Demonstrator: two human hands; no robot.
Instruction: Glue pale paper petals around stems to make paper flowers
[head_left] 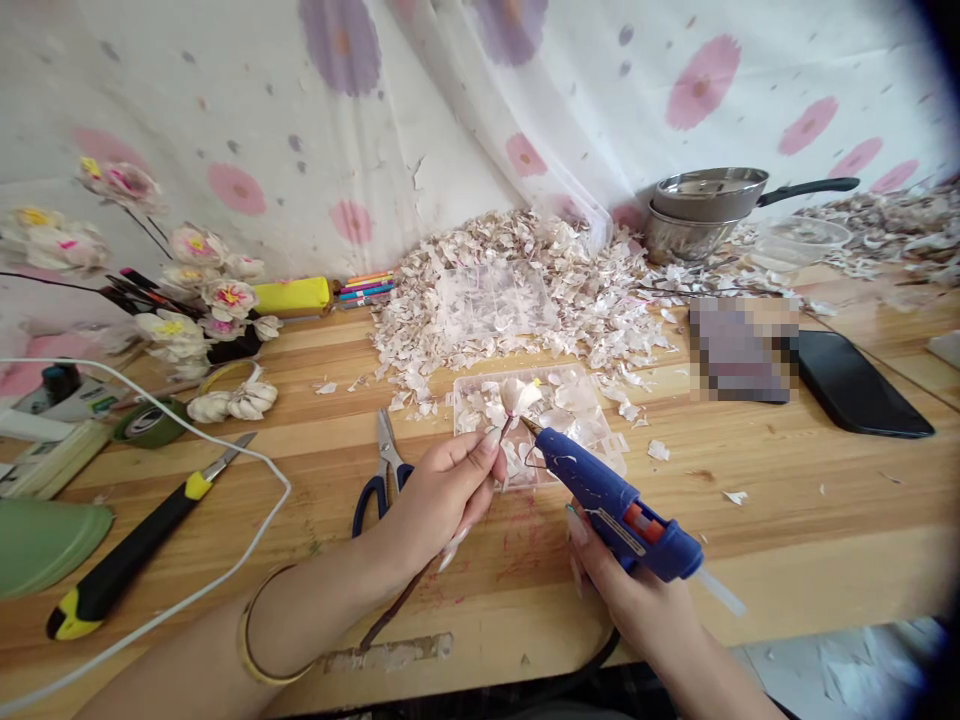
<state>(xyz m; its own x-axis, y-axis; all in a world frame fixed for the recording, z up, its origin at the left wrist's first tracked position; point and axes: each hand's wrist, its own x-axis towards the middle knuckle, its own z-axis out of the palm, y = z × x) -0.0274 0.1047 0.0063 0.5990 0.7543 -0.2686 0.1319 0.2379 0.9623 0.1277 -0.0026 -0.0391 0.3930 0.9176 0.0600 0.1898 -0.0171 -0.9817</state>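
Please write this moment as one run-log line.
left hand: holds stem of flower | right hand: holds glue gun | nozzle: close to flower, contact unclear | scissors: on table

White cloth [262,110] with pink and purple flowers [703,82] hangs behind a pale wooden table [787,530]; the light is soft.

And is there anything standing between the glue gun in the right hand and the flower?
Nothing visible: the nozzle of the glue gun is close to the flower, and the left hand grips the stem below.
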